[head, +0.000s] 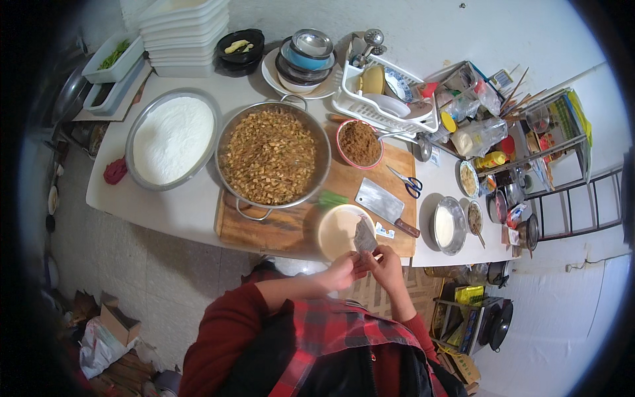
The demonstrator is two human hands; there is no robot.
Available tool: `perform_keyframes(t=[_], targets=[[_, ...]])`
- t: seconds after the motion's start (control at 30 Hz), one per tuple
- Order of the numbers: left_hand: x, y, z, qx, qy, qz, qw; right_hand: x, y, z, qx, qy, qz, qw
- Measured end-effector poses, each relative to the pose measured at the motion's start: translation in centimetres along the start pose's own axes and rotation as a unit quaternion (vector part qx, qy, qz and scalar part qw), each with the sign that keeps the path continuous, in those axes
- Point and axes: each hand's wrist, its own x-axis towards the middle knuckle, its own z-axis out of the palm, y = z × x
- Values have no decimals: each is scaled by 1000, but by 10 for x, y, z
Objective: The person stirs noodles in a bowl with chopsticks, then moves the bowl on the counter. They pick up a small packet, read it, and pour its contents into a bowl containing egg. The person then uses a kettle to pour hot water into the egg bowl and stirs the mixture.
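Note:
My left hand (342,272) and my right hand (385,268) meet at the front edge of a wooden cutting board (278,233). Between their fingertips is a small flat grey piece (365,237); whether it is a packet or a sheet, I cannot tell. It stands over the right side of a cream-coloured bowl (337,228), whose contents are unclear. Beside the bowl lie a small printed white packet (385,231) and a cleaver (380,198) with a wooden handle. Some green stalks (332,198) rest behind the bowl.
A large metal pan of chopped brown filling (270,154) and a basin of white flour (173,139) stand to the left. Behind are a red-rimmed bowl of brown paste (359,143), scissors (409,183) and a dish rack (387,99). A metal bowl (449,226) stands right.

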Motion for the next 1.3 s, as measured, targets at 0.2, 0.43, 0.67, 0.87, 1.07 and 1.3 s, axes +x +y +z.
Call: perform_keyframes(t=[0.2,0.43,0.67,0.87,1.07,1.3], targets=[[-2,-5,7,-6,15,18,1000,-29,7,27,-71,152,-53,984],[1,-6,1,-27,29,28,999,-36,17,38,-126,185,-101,969],[0,-7,-1,-33,55,36,997,-36,15,40,-142,176,-111,968],[1,-5,-4,-26,60,38,997,-35,12,41,-115,191,-131,966],[7,-3,-9,-49,54,57,996,-35,14,44,-116,195,-143,963],[9,-4,-12,-38,37,46,998,-39,13,40,-127,161,-125,971]])
